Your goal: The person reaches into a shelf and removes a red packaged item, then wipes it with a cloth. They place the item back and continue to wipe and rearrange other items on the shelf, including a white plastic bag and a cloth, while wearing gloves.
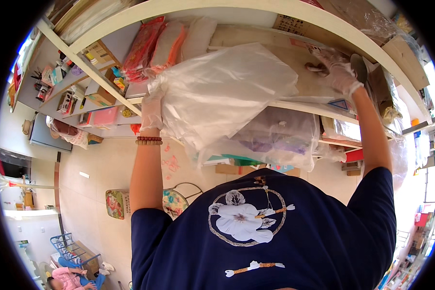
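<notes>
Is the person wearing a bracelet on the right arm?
No, the beaded bracelet sits on the left wrist, below the gloved left hand; the right arm is bare below its glove.

We are in a small shop or stockroom. White shelves (101, 79) hold boxed goods (97, 50) and plastic-wrapped packages (165, 43), and more packed racks (411, 261) stand at the right edge.
</notes>
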The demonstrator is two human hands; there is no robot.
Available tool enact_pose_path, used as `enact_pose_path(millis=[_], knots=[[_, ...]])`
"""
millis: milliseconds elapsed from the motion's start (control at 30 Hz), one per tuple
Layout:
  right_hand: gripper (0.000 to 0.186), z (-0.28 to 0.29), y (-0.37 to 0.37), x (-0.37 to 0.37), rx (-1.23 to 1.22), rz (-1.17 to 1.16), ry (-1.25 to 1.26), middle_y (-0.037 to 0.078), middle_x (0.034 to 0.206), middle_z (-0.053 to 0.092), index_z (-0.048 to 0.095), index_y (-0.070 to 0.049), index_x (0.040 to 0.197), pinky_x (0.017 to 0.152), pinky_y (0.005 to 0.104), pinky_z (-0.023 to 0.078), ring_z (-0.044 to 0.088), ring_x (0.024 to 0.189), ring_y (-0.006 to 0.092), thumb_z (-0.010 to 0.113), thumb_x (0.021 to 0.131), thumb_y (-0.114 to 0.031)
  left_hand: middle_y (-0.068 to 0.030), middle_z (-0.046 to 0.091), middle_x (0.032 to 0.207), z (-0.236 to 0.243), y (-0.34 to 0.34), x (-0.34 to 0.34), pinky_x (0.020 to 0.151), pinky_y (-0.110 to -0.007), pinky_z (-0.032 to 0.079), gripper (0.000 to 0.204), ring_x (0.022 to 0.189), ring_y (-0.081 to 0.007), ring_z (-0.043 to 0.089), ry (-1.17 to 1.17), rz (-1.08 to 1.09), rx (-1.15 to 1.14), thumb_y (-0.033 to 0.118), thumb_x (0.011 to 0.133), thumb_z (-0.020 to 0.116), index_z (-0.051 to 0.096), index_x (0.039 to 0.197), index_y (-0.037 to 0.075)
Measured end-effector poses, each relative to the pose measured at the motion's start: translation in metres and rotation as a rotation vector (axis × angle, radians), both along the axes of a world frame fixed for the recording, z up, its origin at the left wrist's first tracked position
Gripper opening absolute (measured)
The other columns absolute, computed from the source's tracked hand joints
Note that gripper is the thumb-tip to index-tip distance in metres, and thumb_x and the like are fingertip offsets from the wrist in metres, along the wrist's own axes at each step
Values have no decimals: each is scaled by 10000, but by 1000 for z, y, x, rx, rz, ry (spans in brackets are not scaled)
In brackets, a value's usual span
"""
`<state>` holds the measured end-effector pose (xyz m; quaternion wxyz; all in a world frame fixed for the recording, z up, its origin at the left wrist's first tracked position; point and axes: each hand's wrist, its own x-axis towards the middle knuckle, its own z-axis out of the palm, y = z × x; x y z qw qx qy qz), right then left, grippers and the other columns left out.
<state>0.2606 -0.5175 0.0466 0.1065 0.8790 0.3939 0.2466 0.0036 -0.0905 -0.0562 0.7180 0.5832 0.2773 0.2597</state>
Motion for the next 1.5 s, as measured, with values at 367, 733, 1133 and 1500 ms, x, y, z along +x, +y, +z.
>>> enact_pose_path(millis=[367, 733, 1133, 1500], knots=[[612, -85, 83, -155, 283, 472, 278, 48, 1270, 513, 482, -162, 1274, 1005, 430, 285, 434, 1212, 247, 659, 689, -195, -123, 524, 1202, 42, -88, -60, 888, -332, 480, 437, 1051, -210, 557, -319, -271, -482, 132, 889, 521, 397, 1271, -40], [245, -80, 41, -156, 963, 579, 1087, 92, 1072, 636, 673, -74, 1024, 925, 348, 425, 546, 1060, 239, 570, 809, -131, -118, 478, 1299, -13, -55, -14, 1053, -371, 301, 422, 1252, -251, 404, -233, -332, 1178, 45, 803, 566, 511, 1213, 126], [518, -88, 23, -134, 1157, 15, 1238, 64, 1041, 582, 558, -29, 1150, 574, 269, 516, 571, 816, 127, 697, 780, -363, -5, 645, 847, 54, -96, 67, 715, -240, 444, 241, 766, -79, 545, 54, -722, 473, 227, 826, 651, 644, 967, 31], [300, -94, 22, -99, 1319, -325, 1409, 21, 654, 535, 615, -29, 814, 471, 258, 415, 491, 561, 112, 679, 804, -322, -189, 652, 946, 37, -104, 133, 798, -374, 461, 457, 880, -293, 627, 545, -560, 1113, 415, 846, 554, 607, 1054, 12]])
